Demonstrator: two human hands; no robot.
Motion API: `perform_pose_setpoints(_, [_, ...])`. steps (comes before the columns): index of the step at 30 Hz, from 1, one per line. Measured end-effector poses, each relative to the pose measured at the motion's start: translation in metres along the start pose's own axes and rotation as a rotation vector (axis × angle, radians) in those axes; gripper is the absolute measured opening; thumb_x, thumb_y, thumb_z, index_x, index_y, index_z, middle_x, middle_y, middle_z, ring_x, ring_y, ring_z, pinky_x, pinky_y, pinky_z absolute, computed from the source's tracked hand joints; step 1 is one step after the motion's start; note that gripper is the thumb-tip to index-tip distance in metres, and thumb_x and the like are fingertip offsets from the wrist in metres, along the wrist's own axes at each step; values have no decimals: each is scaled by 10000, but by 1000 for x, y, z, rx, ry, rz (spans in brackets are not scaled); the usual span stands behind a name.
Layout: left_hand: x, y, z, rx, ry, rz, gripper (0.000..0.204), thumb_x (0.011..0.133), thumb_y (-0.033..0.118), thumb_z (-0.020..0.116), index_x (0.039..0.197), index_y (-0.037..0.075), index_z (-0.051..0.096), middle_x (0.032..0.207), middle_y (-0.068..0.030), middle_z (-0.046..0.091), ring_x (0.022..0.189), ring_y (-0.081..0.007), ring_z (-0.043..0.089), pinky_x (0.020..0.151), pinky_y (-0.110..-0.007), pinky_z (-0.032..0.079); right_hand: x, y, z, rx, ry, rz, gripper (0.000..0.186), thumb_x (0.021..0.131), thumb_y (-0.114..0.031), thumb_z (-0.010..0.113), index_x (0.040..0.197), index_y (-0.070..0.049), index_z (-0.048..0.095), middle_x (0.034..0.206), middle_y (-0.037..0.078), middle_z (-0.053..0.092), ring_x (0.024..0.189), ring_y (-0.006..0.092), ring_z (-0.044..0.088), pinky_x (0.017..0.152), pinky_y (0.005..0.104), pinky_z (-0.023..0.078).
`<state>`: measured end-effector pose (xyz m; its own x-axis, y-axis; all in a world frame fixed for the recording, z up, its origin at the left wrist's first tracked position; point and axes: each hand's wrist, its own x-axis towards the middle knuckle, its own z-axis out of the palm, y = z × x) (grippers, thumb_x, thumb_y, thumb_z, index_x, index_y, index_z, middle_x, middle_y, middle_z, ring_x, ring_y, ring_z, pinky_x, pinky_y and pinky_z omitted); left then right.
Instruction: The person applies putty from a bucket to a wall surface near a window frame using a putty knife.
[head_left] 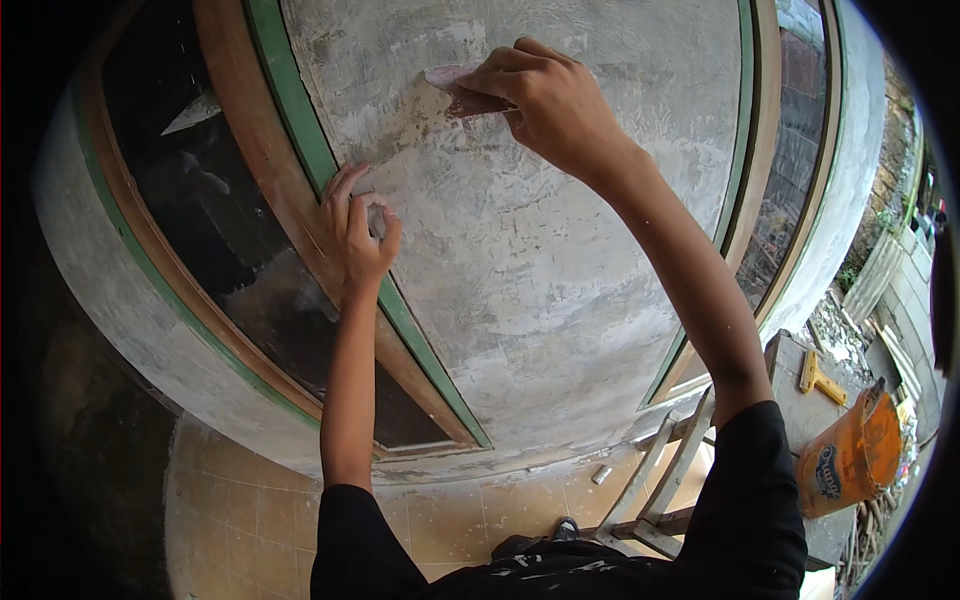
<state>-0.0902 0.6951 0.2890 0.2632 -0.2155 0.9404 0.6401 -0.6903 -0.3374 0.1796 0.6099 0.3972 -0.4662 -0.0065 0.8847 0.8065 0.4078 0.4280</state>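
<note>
High on the grey, patchily skimmed wall [540, 240], my right hand [550, 100] grips a folded piece of sandpaper [470, 98]. One side of the sheet looks pinkish and dusty, the other reddish brown. It lies against the wall near a beige patch. Lower and to the left, my left hand [362, 225] rests at the green trim [285, 95] beside the window frame [245, 120]. Its dusty fingers are bent and apart, with a gap between thumb and forefinger and nothing visible held.
Dark glass [190, 190] fills the left window; another window [790, 130] stands right. On a grey board [790, 375] at the right are a yellow T-shaped tool [822, 378] and an orange bucket [850, 455]. Wooden rails [660, 480] stand below, over tan floor tiles [440, 520].
</note>
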Motion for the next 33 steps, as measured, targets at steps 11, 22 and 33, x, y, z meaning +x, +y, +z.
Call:
perform_pose_setpoints(11, [-34, 25, -41, -128, -9, -138, 107, 855, 121, 589, 860, 26, 541, 1272, -164, 536, 1240, -388, 468, 1024, -517, 374, -135, -139, 40, 245, -134, 302, 382, 786, -48, 629, 1155, -118, 695, 1148, 57, 647, 1091, 248, 553, 1006, 403, 393])
perform_pose_setpoints(22, [-214, 237, -218, -765, -297, -1523, 296, 1019, 248, 433, 1118, -2, 558, 1125, -140, 615, 1002, -227, 643, 924, -357, 483, -251, -353, -112, 1454, -36, 2043, 192, 962, -286, 632, 966, -94, 647, 950, 23, 663, 898, 132, 628, 784, 311, 488])
perform_pose_setpoints(33, [-210, 354, -292, -1249, -645, -1680, 413, 947, 340, 585, 1118, -32, 640, 1057, -83, 680, 973, -134, 608, 917, -307, 454, -286, -433, -219, 1465, 322, 2196, 373, 1030, -412, 467, 1130, -67, 567, 996, 50, 636, 894, 164, 613, 763, 332, 467])
